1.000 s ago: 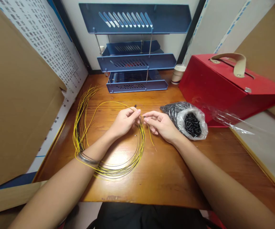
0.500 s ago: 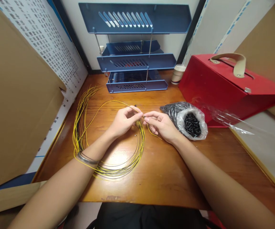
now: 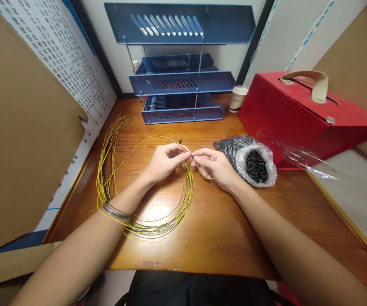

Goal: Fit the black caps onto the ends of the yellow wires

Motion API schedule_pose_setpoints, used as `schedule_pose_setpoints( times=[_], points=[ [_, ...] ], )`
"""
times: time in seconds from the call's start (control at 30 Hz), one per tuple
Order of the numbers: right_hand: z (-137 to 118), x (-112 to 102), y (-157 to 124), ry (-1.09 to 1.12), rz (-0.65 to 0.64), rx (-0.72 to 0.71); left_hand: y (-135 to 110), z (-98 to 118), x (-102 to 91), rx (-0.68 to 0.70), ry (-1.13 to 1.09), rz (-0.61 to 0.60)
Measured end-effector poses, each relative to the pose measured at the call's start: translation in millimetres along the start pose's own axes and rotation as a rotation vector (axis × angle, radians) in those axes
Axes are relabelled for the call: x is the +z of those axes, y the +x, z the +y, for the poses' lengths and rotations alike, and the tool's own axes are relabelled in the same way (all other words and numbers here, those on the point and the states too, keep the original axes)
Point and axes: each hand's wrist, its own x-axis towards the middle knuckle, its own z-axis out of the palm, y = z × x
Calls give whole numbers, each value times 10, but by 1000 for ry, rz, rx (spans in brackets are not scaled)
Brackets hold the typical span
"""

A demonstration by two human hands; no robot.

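Note:
My left hand (image 3: 168,160) pinches a thin yellow wire (image 3: 158,136) between thumb and forefinger. Close beside it, my right hand (image 3: 214,166) is closed on the same wire, with a small dark spot showing at its fingertips. The wire's loose end hangs below the right fingers. Under my left hand and forearm lies a large coil of yellow and black wires (image 3: 186,199), its cut ends fanned out at the upper left. To the right of my right hand stands an open plastic bag (image 3: 271,175) of small black tubular pieces (image 3: 256,166).
Blue stacked file trays (image 3: 183,80) stand at the back of the wooden table (image 3: 221,238). A paper cup (image 3: 237,100) and a red box (image 3: 285,114) with a beige handle are at the back right. Cardboard (image 3: 27,140) rises on the left.
Both hands stay almost in place. The wire has shifted slightly at the fingertips, its free end has swung up a little, and a dark spot now shows between my hands.

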Motion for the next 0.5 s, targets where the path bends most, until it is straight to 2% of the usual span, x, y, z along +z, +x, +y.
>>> schedule_pose_setpoints(
  times=[0.5],
  points=[
    [6,3,9,6,11,6,11,14,7,25,-27,-27]
  ],
)
